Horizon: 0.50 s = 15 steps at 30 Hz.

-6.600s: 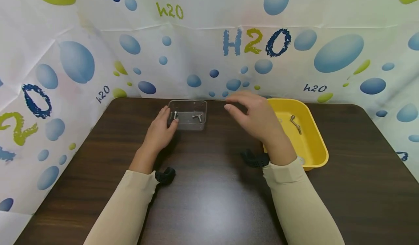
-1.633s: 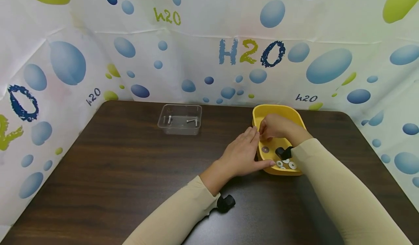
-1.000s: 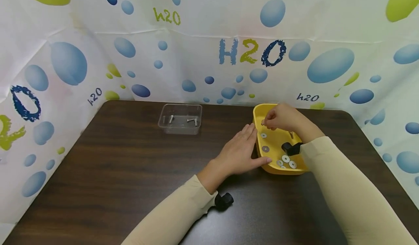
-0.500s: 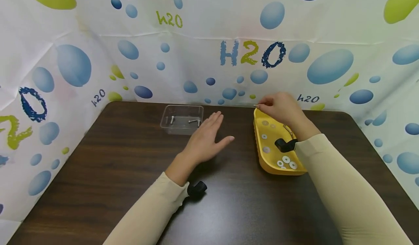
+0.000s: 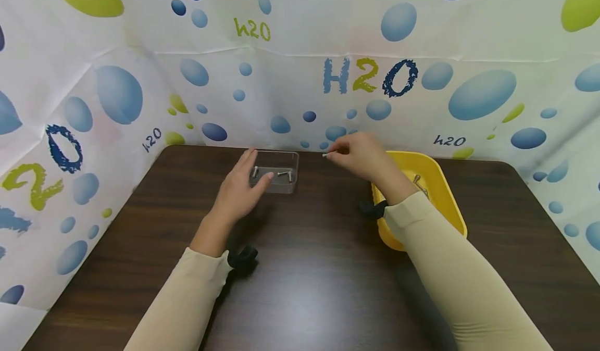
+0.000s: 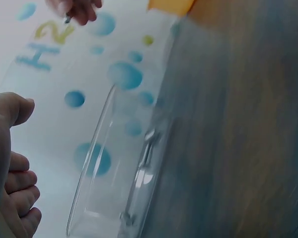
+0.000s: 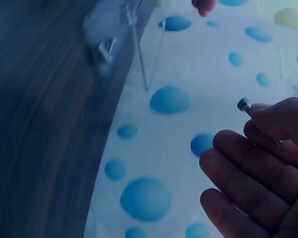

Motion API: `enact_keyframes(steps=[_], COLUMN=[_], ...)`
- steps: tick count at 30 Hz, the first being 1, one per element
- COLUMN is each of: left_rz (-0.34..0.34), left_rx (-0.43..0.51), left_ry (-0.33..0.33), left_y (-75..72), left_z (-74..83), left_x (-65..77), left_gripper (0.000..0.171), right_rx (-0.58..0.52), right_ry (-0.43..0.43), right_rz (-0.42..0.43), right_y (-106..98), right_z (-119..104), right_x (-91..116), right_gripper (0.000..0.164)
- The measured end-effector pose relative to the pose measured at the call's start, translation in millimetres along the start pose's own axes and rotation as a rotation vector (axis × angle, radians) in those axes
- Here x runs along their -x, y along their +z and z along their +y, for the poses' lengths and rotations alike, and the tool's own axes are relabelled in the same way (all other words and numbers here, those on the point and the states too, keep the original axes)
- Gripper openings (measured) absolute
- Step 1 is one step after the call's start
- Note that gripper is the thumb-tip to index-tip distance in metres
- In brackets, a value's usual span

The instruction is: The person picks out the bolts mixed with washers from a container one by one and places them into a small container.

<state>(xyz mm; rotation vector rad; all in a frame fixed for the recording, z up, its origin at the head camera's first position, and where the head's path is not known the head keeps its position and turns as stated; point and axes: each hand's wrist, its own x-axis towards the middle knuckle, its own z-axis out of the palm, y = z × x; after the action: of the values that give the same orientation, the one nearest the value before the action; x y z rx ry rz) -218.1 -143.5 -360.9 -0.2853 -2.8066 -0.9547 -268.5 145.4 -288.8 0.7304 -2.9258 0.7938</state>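
Between thumb and index finger, my right hand (image 5: 363, 158) pinches a small metal bolt (image 7: 244, 105), its round head sticking out past the fingertips. That hand is in the air, left of the yellow tray (image 5: 457, 213) and right of the clear plastic box (image 5: 276, 188). Several bolts (image 5: 284, 174) lie inside the box. My left hand (image 5: 236, 189) is at the box's left side, fingers extended and thumb spread, overlapping its near left corner in the head view; nothing is in its grasp. In the left wrist view the box wall (image 6: 89, 153) stands beside the fingers.
More bolts (image 5: 420, 185) lie in the yellow tray, partly hidden behind the right forearm. The dark wooden table (image 5: 300, 267) ends at a white printed sheet (image 5: 290, 80) behind the box and tray.
Earlier the right hand reached into the yellow tray while the left rested at its rim. Now the right hand has moved left with the bolt, and the left hand is at the clear box.
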Motion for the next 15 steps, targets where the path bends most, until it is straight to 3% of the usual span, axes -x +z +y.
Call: enact_keyframes(steps=[6, 15], left_rz=[-0.005, -0.064], left_rx=[-0.011, -0.039], left_ry=[-0.05, -0.074], left_y=[-8.9, -3.4], left_z=[-17.6, -29.0], left_x=[-2.8, -4.8], left_gripper=[0.074, 0.074], right_rx=[-0.083, -0.191], right_ry=[-0.027, -0.05], right_rz=[-0.022, -0.011], right_y=[21.8, 65.3], right_z=[-16.1, -21.8], right_x=[-11.0, -18.6], right_gripper=[0.022, 0.018])
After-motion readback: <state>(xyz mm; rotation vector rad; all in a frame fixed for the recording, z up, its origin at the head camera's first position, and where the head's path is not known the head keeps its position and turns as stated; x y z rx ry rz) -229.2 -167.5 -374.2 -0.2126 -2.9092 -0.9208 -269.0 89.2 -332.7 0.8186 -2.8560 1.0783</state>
